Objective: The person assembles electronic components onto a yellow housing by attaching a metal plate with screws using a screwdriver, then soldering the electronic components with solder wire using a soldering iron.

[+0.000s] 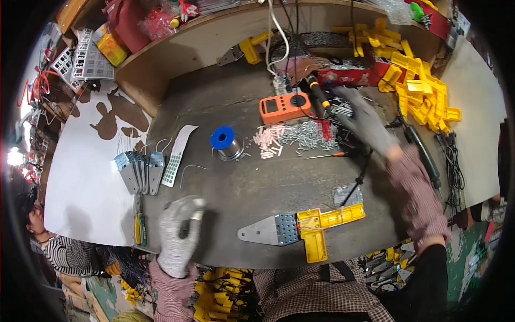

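Note:
My left hand [181, 231], in a grey glove, hovers over the near left of the bench, its thumb and forefinger curled together. Whatever sits between the fingertips is too small to name. On the far right side my right hand [367, 121], gloved too, stretches over a heap of metal screws [341, 109], fingers apart. In front of me lies a yellow plastic housing [312, 231] with thin wires, joined to a grey pointed metal plate [263, 231]. Pink sleeves [271, 138] and silvery screws [308, 135] are spread mid-bench, beside a thin screwdriver [327, 155].
An orange multimeter [284, 107] and a blue solder spool [226, 144] stand mid-bench. Metal plates with wires [140, 170], a sticker strip [178, 155] and pliers [139, 225] lie left. Yellow housings [424, 96] pile up far right, near a corded power screwdriver [422, 155]. Another person sits left.

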Tool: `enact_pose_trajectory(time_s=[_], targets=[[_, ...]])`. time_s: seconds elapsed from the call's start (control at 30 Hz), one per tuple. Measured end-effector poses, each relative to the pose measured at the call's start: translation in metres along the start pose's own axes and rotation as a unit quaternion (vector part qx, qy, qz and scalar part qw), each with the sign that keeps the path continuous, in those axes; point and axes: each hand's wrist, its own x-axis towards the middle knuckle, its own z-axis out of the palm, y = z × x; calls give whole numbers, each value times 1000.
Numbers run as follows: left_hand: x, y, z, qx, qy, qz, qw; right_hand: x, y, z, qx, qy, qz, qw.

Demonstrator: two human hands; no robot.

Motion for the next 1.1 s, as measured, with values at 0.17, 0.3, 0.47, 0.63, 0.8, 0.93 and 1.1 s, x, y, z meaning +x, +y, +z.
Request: enact_pose_trajectory(time_s=[0.17, 0.3, 0.47, 0.63, 0.8, 0.93, 1.1], targets=[[21, 3, -3, 277, -123, 19, 953, 47, 43, 60, -14, -66, -51, 996], [-15, -64, -28, 379, -192, 9, 905, 23, 31, 24, 204, 74, -59, 974], [-47, -116, -24, 301, -185, 4, 935, -35, 23, -26, 295, 185, 152, 925], [-20, -100, -34, 409, -296, 54, 862, -68, 31, -10, 464, 146, 266, 832], [8, -20, 7, 34, -88, 69, 993, -66, 8, 0, 624, 61, 298, 720], [7, 52, 64, -344, -113, -67, 930, -60, -17, 4, 580, 56, 341, 738], [36, 82, 112, -283, -131, 24, 950, -59, -16, 11, 590, 39, 347, 728]])
